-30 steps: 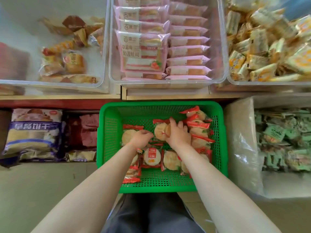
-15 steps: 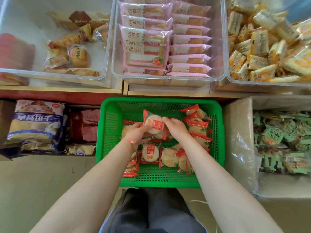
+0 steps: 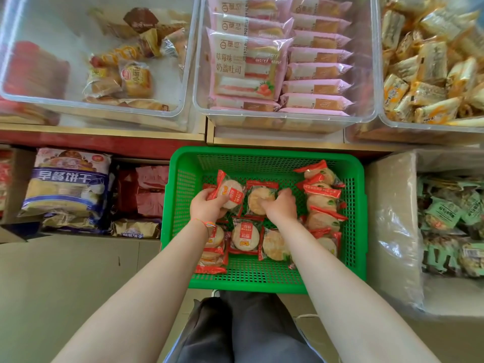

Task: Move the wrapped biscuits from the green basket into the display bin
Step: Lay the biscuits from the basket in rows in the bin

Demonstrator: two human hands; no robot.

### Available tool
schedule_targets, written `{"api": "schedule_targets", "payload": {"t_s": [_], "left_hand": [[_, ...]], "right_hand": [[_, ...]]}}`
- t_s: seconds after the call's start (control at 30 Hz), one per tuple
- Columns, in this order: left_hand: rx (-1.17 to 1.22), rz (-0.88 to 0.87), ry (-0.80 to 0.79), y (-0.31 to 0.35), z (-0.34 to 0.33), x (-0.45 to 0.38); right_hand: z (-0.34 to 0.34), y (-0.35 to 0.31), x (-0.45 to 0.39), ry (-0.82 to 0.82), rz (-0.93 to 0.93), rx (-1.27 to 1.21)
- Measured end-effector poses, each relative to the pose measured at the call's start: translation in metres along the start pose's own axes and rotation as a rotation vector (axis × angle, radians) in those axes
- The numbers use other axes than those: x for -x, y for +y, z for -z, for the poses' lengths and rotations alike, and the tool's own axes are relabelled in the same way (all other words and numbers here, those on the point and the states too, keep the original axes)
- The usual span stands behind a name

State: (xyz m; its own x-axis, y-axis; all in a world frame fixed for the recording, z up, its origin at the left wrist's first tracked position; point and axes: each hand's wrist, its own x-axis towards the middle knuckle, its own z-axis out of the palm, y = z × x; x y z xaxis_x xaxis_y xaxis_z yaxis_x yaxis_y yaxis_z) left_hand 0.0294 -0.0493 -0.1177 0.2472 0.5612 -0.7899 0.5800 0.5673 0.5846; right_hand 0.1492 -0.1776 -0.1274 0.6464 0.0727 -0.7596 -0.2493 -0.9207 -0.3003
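Note:
The green basket (image 3: 264, 154) stands in front of me on the floor, holding several round biscuits in clear wrappers with red ends. My left hand (image 3: 208, 206) grips one wrapped biscuit (image 3: 231, 193), lifted a little above the others at the basket's left middle. Just to the right, my right hand (image 3: 279, 206) curls its fingers over another wrapped biscuit (image 3: 258, 200) lying in the basket. More packs (image 3: 323, 205) are stacked along the right wall. A clear display bin (image 3: 167, 111) at the upper left holds only a few pastry packs.
A clear bin (image 3: 288, 119) of pink toast packs sits straight above the basket, and one (image 3: 432, 74) of yellow snack packs at the upper right. Bagged biscuits (image 3: 66, 184) lie under the shelf on the left. A plastic sack (image 3: 392, 226) of green packs stands on the right.
The pack that both hands held half a second ago is now in my left hand alone. My right hand has shifted right and down onto another pack.

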Motion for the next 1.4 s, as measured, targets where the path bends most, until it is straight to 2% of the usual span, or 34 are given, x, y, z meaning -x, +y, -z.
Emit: {"api": "schedule_targets", "payload": {"t_s": [0.17,0.3,0.4,0.57,0.73,0.83,0.93,1.07,1.27,1.4], "left_hand": [[-0.044,-0.042,0.060,0.004,0.005,-0.007],[-0.026,-0.051,0.073,0.010,0.006,-0.008],[-0.034,-0.048,0.021,0.018,0.010,-0.002],[0.060,0.043,-0.190,0.047,0.017,0.019],[0.094,-0.089,-0.358,0.085,0.043,0.039],[0.113,-0.139,-0.396,0.107,0.070,0.047],[0.121,-0.210,-0.361,0.124,0.112,0.046],[0.203,-0.246,-0.243,0.141,0.190,0.035],[0.164,-0.300,-0.326,0.195,0.350,0.018],[0.161,-0.473,-0.216,0.249,0.454,-0.003]], "right_hand": [[-0.004,-0.012,0.001,-0.034,-0.042,-0.016],[0.004,-0.016,0.002,-0.120,0.037,-0.143],[0.014,-0.029,0.010,-0.206,0.095,-0.257],[0.031,-0.062,0.037,-0.327,0.264,-0.144],[0.043,-0.101,0.079,-0.450,0.426,-0.201],[0.042,-0.127,0.103,-0.412,0.494,-0.214],[0.033,-0.156,0.126,-0.337,0.544,-0.210],[-0.001,-0.208,0.165,-0.353,0.558,-0.187],[-0.081,-0.316,0.249,-0.460,0.514,-0.471],[-0.143,-0.394,0.289,-0.507,0.500,-0.647]]}}
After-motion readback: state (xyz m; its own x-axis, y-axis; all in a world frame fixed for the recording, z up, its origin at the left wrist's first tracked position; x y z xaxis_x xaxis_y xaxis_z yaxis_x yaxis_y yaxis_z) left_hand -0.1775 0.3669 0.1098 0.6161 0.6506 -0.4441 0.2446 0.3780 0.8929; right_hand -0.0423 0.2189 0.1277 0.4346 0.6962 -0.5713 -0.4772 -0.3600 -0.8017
